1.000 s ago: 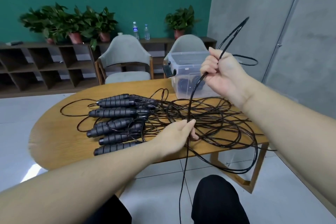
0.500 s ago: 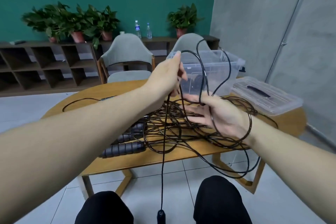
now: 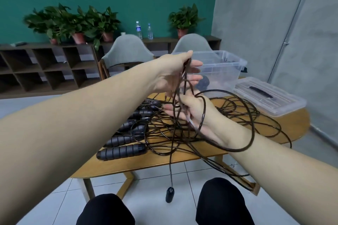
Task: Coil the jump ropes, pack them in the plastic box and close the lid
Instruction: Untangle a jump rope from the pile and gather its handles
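office lounge | cubby shelving [image 3: 45,67]; potted plants [image 3: 73,22]; chairs [image 3: 128,51]

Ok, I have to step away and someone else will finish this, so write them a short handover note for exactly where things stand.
Left hand: raised, pinching the rope being coiled.
Right hand: open, palm up, with loops of that rope wound around it; one loop sags over the right forearm.
One handle of this rope hangs below the table edge.
The other ropes lie tangled on the table, their handles bunched on its left part.
Plastic box: open, at the far side, something dark already inside.
Lid: off, lying right of the box.
Left: finish this coil, coil the rest, pack them, close the lid.
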